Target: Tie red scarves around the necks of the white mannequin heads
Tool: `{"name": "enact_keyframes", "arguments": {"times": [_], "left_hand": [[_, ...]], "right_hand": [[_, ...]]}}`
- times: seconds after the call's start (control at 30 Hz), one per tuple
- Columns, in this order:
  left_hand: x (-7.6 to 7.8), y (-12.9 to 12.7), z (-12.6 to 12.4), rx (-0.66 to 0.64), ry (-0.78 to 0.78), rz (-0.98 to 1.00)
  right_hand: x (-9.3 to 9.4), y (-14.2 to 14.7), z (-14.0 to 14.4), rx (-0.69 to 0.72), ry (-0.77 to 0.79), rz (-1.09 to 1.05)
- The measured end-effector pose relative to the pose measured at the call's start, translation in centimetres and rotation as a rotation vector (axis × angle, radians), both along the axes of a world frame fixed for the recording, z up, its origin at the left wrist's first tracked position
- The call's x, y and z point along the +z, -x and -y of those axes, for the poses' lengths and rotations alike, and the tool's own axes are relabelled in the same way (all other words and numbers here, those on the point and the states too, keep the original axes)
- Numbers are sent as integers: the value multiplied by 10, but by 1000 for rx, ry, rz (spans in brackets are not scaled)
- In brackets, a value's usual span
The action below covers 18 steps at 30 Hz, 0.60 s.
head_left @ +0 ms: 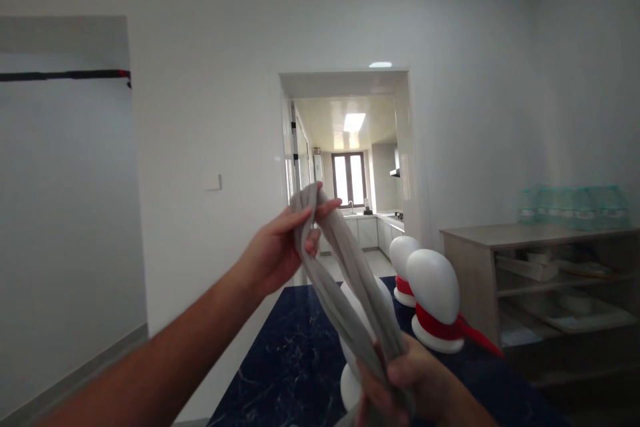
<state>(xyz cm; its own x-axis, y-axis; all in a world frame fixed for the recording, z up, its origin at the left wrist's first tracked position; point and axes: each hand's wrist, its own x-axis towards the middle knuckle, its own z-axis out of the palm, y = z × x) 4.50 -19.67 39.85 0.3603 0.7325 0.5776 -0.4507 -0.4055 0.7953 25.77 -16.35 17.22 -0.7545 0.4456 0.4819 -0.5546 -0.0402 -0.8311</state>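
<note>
A long grey scarf is stretched in a loop between my two hands, slanting from upper left to lower right. My left hand grips the folded upper end, with the cloth running over its fingers. Lower down, my right hand is closed around both strands, its fingers partly hidden by the cloth. Behind the scarf, a white mannequin head is partly covered. To its right stand another white mannequin head and one farther back, each with a red scarf around its neck.
The mannequin heads stand on a dark blue marbled table. Right of it is a wooden shelf unit with trays inside and bottles on top. A doorway ahead opens onto a kitchen.
</note>
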Motion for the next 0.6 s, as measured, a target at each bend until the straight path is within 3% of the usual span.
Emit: {"name": "enact_keyframes", "arguments": {"times": [0.07, 0.17, 0.27, 0.37, 0.47, 0.6], "left_hand": [[21, 17, -3, 56, -51, 61], [40, 44, -2, 89, -108, 109], [43, 64, 0, 70, -130, 124], [33, 71, -2, 22, -87, 158], [19, 71, -11, -35, 9, 208], [5, 78, -35, -77, 86, 127]], "right_hand": [[19, -32, -8, -16, 22, -65], [56, -84, -19, -89, -41, 44], [92, -125, -21, -231, -118, 201], [115, -150, -18, -336, -144, 341], [119, -165, -18, -373, -105, 480], [97, -186, -33, -395, -42, 502]]}}
